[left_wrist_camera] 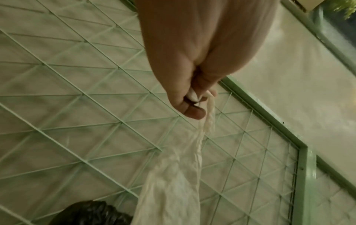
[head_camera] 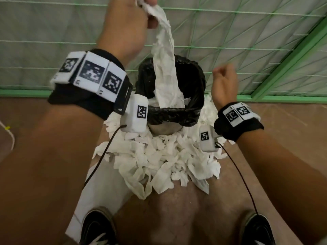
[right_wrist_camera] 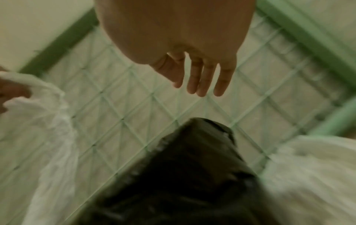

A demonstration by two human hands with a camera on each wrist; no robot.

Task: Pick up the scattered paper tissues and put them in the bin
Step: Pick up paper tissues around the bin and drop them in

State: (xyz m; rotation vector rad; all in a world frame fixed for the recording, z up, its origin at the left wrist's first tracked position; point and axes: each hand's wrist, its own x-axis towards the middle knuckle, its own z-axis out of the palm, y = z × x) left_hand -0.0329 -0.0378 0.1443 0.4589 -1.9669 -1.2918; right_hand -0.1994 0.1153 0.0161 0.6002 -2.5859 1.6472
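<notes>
The left hand is raised high, its grip pinched tight on the top end of one long crumpled tissue; in the left wrist view the fingertips curl round the twisted white paper. The thin, wrinkled strip hangs straight down from that grip, its lower end reaching into the mouth of the one bin, which is round and lined with a glossy, creased black bag.

The right hand hovers just right of the bin's rim holding nothing; the right wrist view shows its fingers loosely extended, though blur hides finer detail.

Around the bin's base on the brown floor lies a heap of tissues, white, torn and crumpled, too many and too overlapped to count. Two dark shoes show at the bottom edge, the left one beside a flat white sheet. Behind the bin stands a pale green wire-mesh panel.
</notes>
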